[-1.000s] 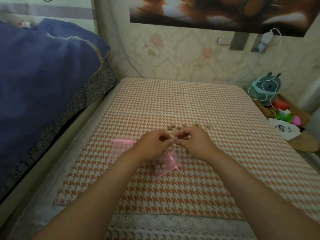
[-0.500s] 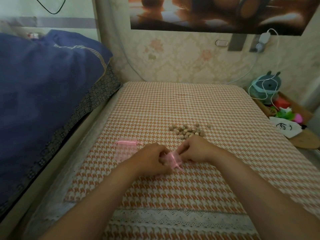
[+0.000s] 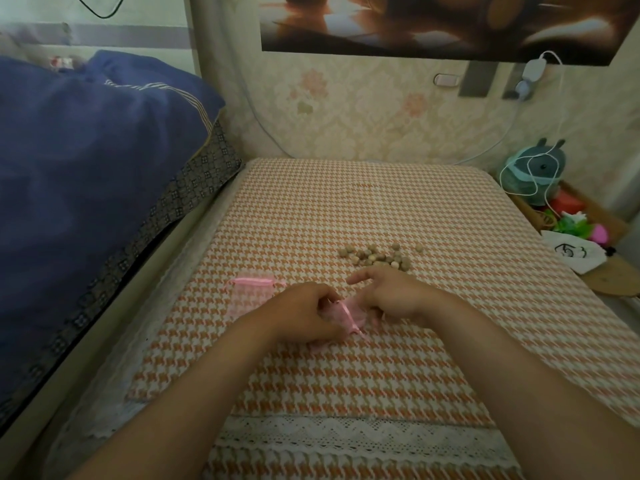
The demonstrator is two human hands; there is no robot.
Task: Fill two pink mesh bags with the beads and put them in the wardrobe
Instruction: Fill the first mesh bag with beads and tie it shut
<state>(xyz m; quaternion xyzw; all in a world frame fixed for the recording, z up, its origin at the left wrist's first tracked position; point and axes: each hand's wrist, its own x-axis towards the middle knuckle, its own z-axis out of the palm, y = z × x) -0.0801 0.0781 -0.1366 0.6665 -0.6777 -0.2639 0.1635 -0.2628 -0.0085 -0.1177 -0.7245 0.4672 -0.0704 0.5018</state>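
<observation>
Pink mesh bag sits pinched in the grip of your left hand, low on the checked cloth; your right hand pinches its mouth, forefinger straight. Filling step, I judge: next fetch beads from just beyond. The second bag lies flat, left.

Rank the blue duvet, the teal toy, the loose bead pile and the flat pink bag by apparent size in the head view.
1. blue duvet, by far the largest.
2. teal toy, though it sits farther back.
3. loose bead pile and flat pink bag: too alike to rank.
</observation>
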